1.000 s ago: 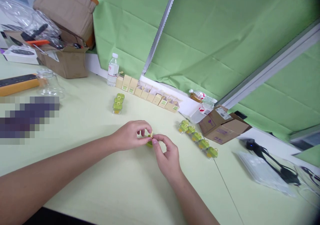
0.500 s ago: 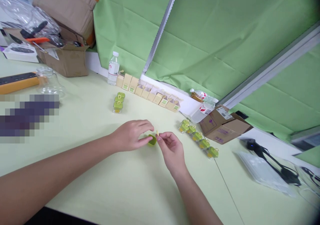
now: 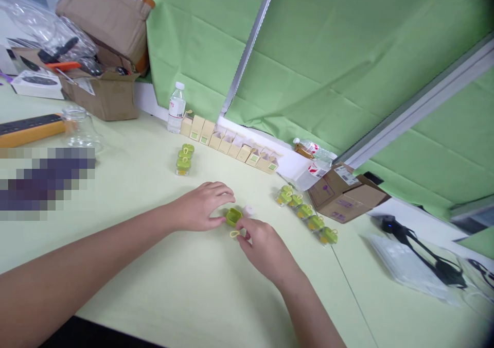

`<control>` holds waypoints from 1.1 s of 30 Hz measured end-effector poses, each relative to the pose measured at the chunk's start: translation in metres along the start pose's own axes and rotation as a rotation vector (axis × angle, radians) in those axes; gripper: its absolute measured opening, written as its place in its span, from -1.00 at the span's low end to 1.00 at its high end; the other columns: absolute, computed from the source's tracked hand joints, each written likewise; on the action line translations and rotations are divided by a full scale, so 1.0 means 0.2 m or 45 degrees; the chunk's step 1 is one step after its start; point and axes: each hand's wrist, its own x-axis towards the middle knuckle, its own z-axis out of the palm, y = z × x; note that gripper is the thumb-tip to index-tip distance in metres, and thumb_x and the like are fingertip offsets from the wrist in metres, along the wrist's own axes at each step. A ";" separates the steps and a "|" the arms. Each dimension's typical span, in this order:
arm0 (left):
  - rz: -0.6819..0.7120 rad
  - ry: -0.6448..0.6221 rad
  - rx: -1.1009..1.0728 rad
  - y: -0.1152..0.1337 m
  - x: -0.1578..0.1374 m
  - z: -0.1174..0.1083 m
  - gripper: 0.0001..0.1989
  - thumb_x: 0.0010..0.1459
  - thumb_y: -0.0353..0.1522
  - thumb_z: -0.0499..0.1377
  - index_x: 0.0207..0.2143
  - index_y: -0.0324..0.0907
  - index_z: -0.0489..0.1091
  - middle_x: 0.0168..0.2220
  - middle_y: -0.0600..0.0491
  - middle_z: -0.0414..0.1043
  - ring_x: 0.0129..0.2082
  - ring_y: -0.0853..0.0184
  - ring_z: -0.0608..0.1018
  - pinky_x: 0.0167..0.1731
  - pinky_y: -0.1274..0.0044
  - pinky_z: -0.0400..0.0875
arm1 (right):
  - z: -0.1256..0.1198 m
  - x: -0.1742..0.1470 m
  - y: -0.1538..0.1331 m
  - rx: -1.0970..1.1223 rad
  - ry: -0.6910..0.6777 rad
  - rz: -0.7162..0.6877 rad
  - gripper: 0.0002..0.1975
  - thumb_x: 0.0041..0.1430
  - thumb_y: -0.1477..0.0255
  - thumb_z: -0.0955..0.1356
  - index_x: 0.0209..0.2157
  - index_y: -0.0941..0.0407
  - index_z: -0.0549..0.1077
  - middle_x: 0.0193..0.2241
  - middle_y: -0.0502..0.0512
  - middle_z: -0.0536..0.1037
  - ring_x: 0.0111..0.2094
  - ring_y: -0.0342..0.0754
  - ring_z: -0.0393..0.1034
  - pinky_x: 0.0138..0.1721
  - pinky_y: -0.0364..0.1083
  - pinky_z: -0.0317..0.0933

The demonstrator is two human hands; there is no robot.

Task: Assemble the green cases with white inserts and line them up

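Note:
A small green case part, its hollow side up, lies on the table between my hands. My left hand is open beside it, thumb and fingers apart, the thumb tip at or very near its left edge. The fingers of my right hand are pinched on a small yellow loop, which sticks out to the left just below the green part. Whether the loop is joined to that part I cannot tell. Just behind the right fingers is a small whitish round piece, partly hidden.
Several green-lidded cases stand in a row at the right, with more green-lidded cases at the back left. Small cardboard boxes line the wall beside a water bottle. A glass jar stands left; a carton right.
My right hand has turned palm down and lowered toward the table, bringing the yellow loop below the green part. The whitish piece has come into view. My left hand has shifted slightly left.

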 end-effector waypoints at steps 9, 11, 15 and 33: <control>-0.055 -0.072 -0.002 -0.08 -0.04 0.06 -0.51 0.11 -0.35 0.24 0.12 -0.05 0.36 0.21 -0.05 0.32 0.24 0.03 0.31 0.22 0.23 0.18 | 0.00 0.03 0.01 0.091 0.268 0.124 -0.73 0.16 0.39 0.36 -0.54 0.05 0.19 -0.59 -0.11 0.28 -0.57 -0.14 0.15 -0.53 -0.14 0.02; -0.087 -0.054 0.027 -0.09 -0.03 0.05 -0.51 0.12 -0.39 0.21 0.13 -0.05 0.35 0.23 -0.05 0.30 0.25 0.04 0.29 0.22 0.23 0.18 | 0.01 0.05 0.03 0.197 0.436 0.264 -0.58 0.17 0.32 0.36 -0.59 0.04 0.04 -0.65 -0.16 0.07 -0.61 -0.18 -0.02 -0.57 -0.14 -0.09; -0.194 -0.020 0.035 -0.11 -0.03 0.03 -0.49 0.15 -0.39 0.18 0.17 -0.04 0.31 0.26 -0.03 0.24 0.25 0.05 0.28 0.20 0.23 0.22 | 0.01 0.06 0.06 0.579 0.754 0.459 -0.40 0.17 0.17 0.36 -0.61 0.03 -0.16 -0.63 -0.16 -0.18 -0.60 -0.21 -0.24 -0.59 -0.14 -0.21; -0.325 0.145 -0.043 -0.21 -0.03 0.05 -0.49 0.19 -0.48 0.01 0.20 -0.11 0.25 0.24 -0.03 0.26 0.21 0.17 0.35 0.20 0.32 0.27 | 0.10 0.10 0.23 0.462 0.624 0.439 -0.53 0.16 0.23 0.34 -0.66 0.07 0.04 -0.69 -0.16 0.01 -0.60 -0.19 -0.08 -0.55 -0.17 -0.08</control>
